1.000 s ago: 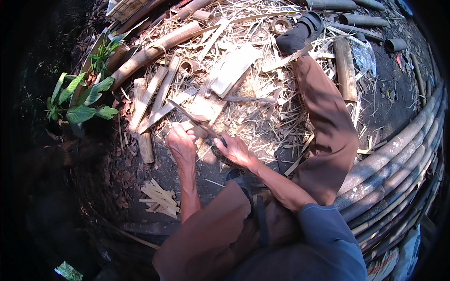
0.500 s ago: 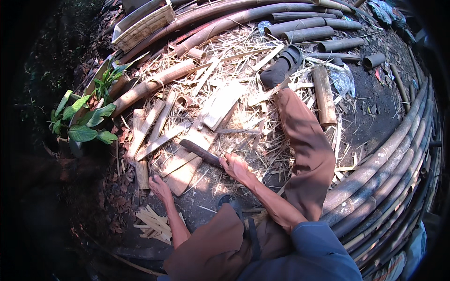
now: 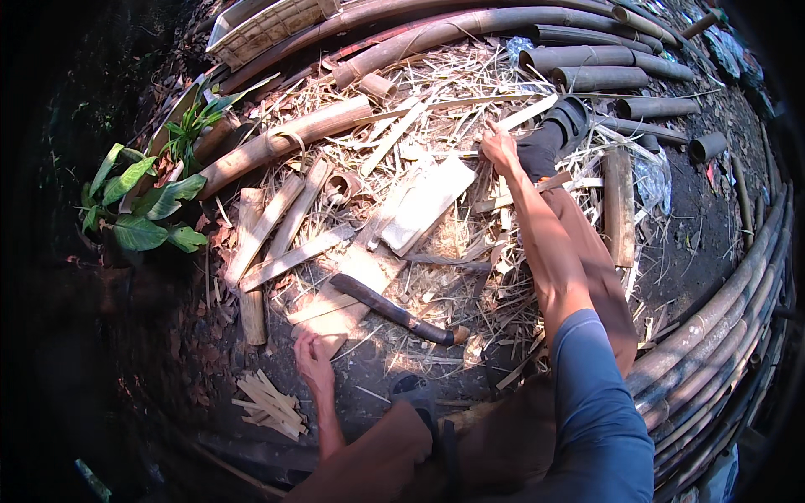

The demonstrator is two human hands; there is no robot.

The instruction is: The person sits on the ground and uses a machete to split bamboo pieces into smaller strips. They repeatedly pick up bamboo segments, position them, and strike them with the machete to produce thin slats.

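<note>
Two hands, both free of the knife (image 3: 394,310), which lies on the ground across a split bamboo slab (image 3: 348,289). My left hand (image 3: 312,362) rests spread on the dirt just beside that slab, gripping nothing. My right hand (image 3: 500,147) reaches far fwd, fingers closing on a thin bamboo strip (image 3: 537,111) near my foot; can't tell if gripped. Advice: pinch strip firmly, draw straight back, avoid the blade.

head cam — worn high, looks steeply down | fisheye, wide | ground (image 3: 377,369) at arm's reach
</note>
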